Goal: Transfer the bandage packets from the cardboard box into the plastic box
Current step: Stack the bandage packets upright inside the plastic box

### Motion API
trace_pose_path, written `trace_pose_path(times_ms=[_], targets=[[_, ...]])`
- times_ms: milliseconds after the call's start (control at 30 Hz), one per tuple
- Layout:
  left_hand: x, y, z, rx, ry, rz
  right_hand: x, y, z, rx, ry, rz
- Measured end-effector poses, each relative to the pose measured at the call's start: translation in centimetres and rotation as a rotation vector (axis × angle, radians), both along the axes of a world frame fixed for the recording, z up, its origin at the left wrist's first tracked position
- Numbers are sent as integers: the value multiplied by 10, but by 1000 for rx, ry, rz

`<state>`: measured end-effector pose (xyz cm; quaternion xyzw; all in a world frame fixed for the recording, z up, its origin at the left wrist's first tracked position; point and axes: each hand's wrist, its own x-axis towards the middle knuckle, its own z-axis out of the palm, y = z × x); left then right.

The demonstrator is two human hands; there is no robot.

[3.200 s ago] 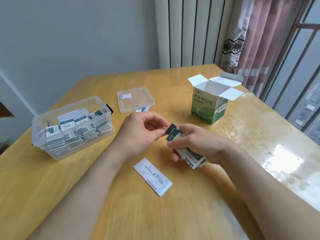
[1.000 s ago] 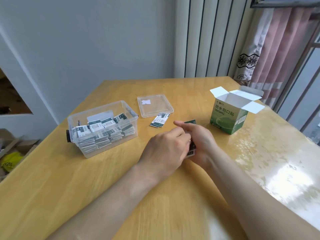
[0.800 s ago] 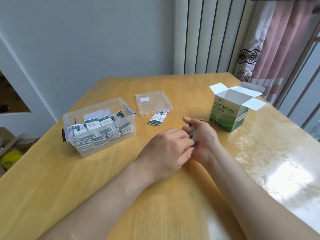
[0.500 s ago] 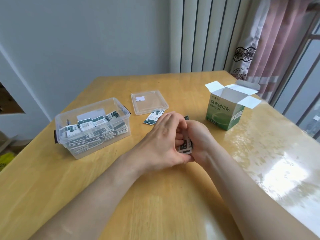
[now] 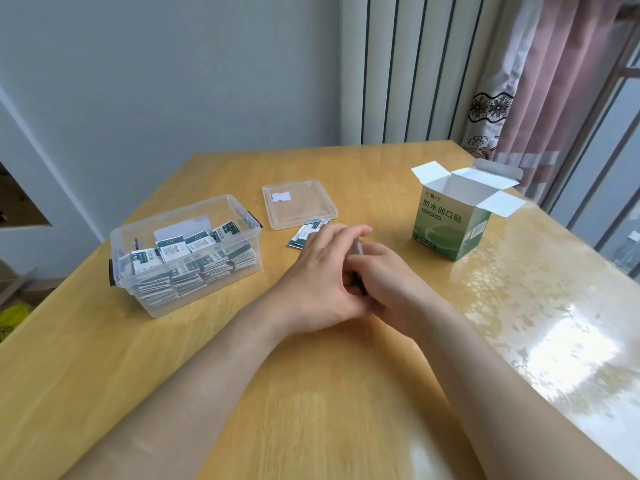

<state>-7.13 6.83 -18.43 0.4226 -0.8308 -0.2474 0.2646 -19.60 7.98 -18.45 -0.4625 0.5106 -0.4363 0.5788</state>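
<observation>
We find both forearms reaching in from the near edge of the table (image 5: 346, 393) and the hands meeting at its middle. The left hand (image 5: 320, 275) lies with fingers extended, nearly straight, pressed flat against a thin stack of bandage packets (image 5: 357, 247). The right hand (image 5: 393, 282) cups the stack from the other side, its fingertips hidden; only an edge of the stack shows between the palms. The plastic box (image 5: 180, 216), holding many packets, stands to the left, and the cardboard box (image 5: 450, 230), flaps open, to the right. Loose packets (image 5: 304, 234) lie just beside the lid (image 5: 299, 202).
</observation>
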Motion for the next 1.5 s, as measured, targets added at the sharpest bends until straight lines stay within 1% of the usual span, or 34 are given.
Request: trace_pose_path(times_ms=[67,133,167,233,300,333,400,567,667,767,833,900,933,1000,1067,1100,1167,1233,1300,1400,1500], targets=[[1,-3,1,155,69,-16,-3,-2,1,-53,87,-69],[1,-13,2,240,110,102,-12,-5,2,-57,63,-173],[-1,-20,2,237,48,214,-18,-6,3,-44,40,-215],[-6,-37,1,135,-236,406,-25,-8,3,-16,19,-257],[-11,-52,-2,23,-482,479,-27,-8,2,7,23,-261],[-12,-60,-4,-17,-548,505,-26,-8,1,11,24,-258],[-15,-74,-3,-38,-590,563,-25,-8,1,7,27,-250],[-13,-99,5,153,-484,680,-27,-9,1,23,2,-248],[-14,-105,6,249,-374,702,-27,-9,0,31,-33,-245],[-11,-104,4,272,-235,743,-27,-11,-1,53,-78,-237],[-11,-102,3,257,-198,767,-27,-13,-3,65,-109,-236],[-14,-99,6,263,-236,729,-26,-13,-5,57,-99,-246],[-17,-98,8,268,-275,688,-25,-13,-6,44,-62,-257],[-22,-96,11,245,-384,609,-24,-14,-7,-4,112,-288],[-25,-97,15,176,-483,559,-23,-25,-7,-53,303,-303],[-26,-97,17,149,-516,544,-22,-33,-7,-57,355,-308],[-26,-97,17,125,-547,535,-18,-50,-3,-36,388,-301],[-27,-96,15,109,-555,522,-16,-63,-5,11,356,-288],[-26,-98,12,114,-527,525,-14,-70,-6,57,268,-289],[-22,-104,12,184,-393,550,-13,-80,-4,116,171,-274],[-17,-109,8,284,-236,587,-13,-88,1,148,165,-224]])
